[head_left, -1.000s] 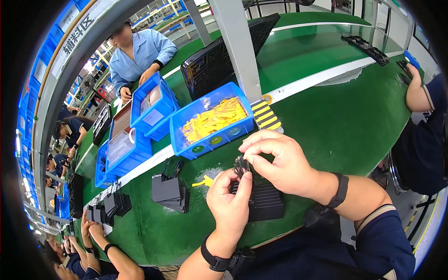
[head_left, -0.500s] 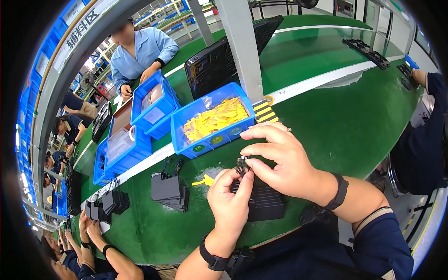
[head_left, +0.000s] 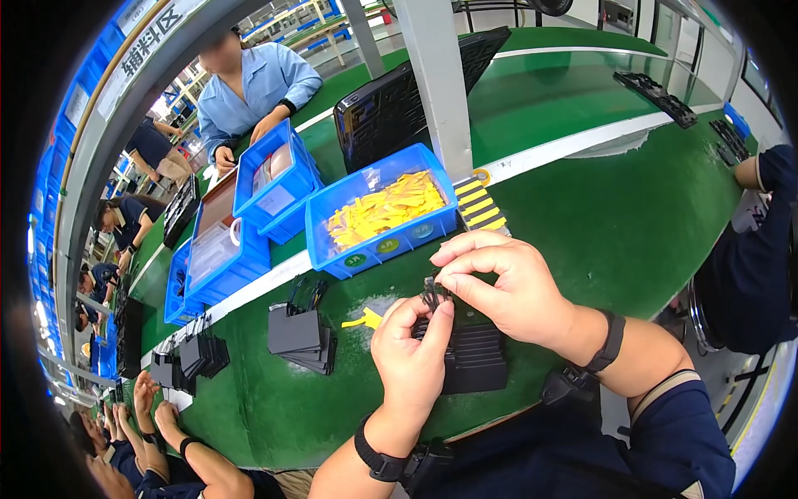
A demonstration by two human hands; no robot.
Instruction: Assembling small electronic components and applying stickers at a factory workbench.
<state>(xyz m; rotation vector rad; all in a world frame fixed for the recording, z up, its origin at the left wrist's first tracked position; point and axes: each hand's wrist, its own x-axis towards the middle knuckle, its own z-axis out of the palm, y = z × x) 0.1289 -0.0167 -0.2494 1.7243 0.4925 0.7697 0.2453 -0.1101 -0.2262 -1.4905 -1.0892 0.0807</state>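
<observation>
My left hand (head_left: 409,353) is closed, its thumb and fingers pinching a bundle of thin black cables with a small connector (head_left: 430,291) sticking up. At the top of that connector, my right hand (head_left: 503,287) has its thumb and forefinger pressed together; whatever lies between those tips is too small to make out. Below both hands lies a row of flat black rectangular pieces (head_left: 475,366), overlapping one another and partly covered by my left hand. Yellow strips (head_left: 363,318) rest on the green table just left of my left hand.
A blue bin (head_left: 332,264) of yellow pieces (head_left: 386,209) stands ahead, beside a grey post (head_left: 440,100). Left of my hands sits a stack of black pieces with cables (head_left: 299,339). Further left are more blue bins (head_left: 220,279) and co-workers' hands (head_left: 169,416). Across the table sits another person (head_left: 253,87).
My right hand has shifted slightly, its fingers drawing closer together at the connector. My left hand keeps its pinch. At the left, a co-worker's hands have moved apart.
</observation>
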